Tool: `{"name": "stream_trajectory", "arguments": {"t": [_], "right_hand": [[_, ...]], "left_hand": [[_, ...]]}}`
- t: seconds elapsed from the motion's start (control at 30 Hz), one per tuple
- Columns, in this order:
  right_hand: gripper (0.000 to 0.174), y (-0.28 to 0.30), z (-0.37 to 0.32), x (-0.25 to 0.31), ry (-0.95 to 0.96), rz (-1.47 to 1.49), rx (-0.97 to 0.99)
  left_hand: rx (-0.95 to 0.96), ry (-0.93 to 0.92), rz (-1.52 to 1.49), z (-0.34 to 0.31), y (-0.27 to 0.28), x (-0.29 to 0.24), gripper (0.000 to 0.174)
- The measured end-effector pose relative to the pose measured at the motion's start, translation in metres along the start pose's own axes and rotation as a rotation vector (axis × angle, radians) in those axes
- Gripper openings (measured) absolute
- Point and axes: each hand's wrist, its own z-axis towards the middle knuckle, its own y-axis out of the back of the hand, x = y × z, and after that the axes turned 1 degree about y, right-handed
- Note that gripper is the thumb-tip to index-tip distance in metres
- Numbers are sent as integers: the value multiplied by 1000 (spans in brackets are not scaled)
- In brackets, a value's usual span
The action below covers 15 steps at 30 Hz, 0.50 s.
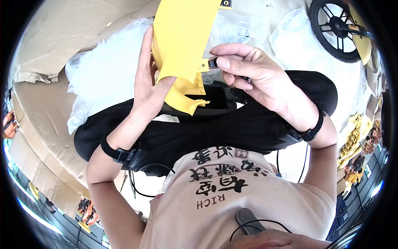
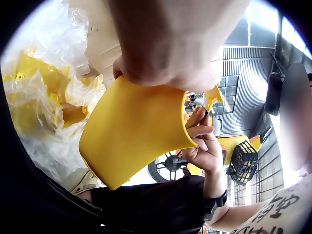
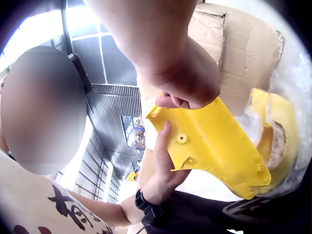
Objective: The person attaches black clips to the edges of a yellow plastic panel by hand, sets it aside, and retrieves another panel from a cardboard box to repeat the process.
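Note:
A curved yellow plastic panel point(image 1: 182, 45) is held up over the lap. My left hand point(image 1: 146, 85) grips its left edge, thumb across the near face and fingers along the side. At the panel's right edge, a small tab with a hole sits beside a small dark clip point(image 1: 213, 63). My right hand point(image 1: 265, 76) pinches that clip between thumb and forefinger, its other fingers curled below. The right wrist view shows the panel's inner side point(image 3: 214, 141) with a round boss; the right fingertips there are partly hidden behind the hand.
Clear plastic bags point(image 1: 110, 66) lie on cardboard point(image 1: 45, 54) to the left. Bagged yellow parts point(image 2: 44, 83) show in the left wrist view. A black spoked wheel point(image 1: 336, 29) stands at the upper right. A black open bin point(image 1: 215, 99) sits between the legs, below the panel.

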Motion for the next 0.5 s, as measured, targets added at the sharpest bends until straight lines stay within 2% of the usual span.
{"name": "stream_trajectory", "arguments": {"t": [0.1,0.2,0.27,0.37,0.5], "right_hand": [[29,3,1,0,3,56,71],[28,2,0,1,4,14,46],[27,1,0,-1,14,4,21],[26,-4,-1,0,29,-7,-27],[25,-2,-1,-1,39,-5,-25]], "left_hand": [[-15,-54,9,-1,0,5,94],[-2,-50,-18,-1,0,7,92],[-39,-73,69,-1,-2,10,92],[-27,32,-12,-2,-3,2,94],[-12,2,-5,-1,-2,5,95]]}}
